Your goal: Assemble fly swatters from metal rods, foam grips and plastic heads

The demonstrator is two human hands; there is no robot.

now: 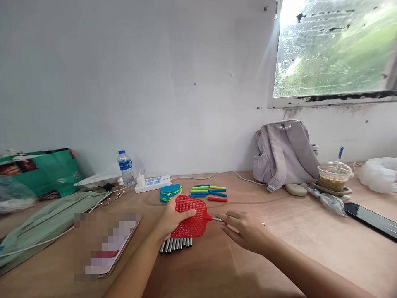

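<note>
My left hand (171, 220) grips the edge of a red plastic fly-swatter head (191, 216), thumb on top. My right hand (245, 229) pinches a thin metal rod (218, 219) at the head's neck. Under the red head lies a row of several metal tubes (175, 244) on the wooden table (279, 248). Behind, a stack of blue and green swatter heads (170, 192) and several coloured plastic handles (209, 192) lie on the table.
A white power strip (152, 183), water bottle (125, 167), green bag (43, 170) and grey-green cloth (46, 219) sit left. A grey backpack (285, 153), a drink cup (334, 177), a black phone (370, 219) and white containers (380, 174) sit right.
</note>
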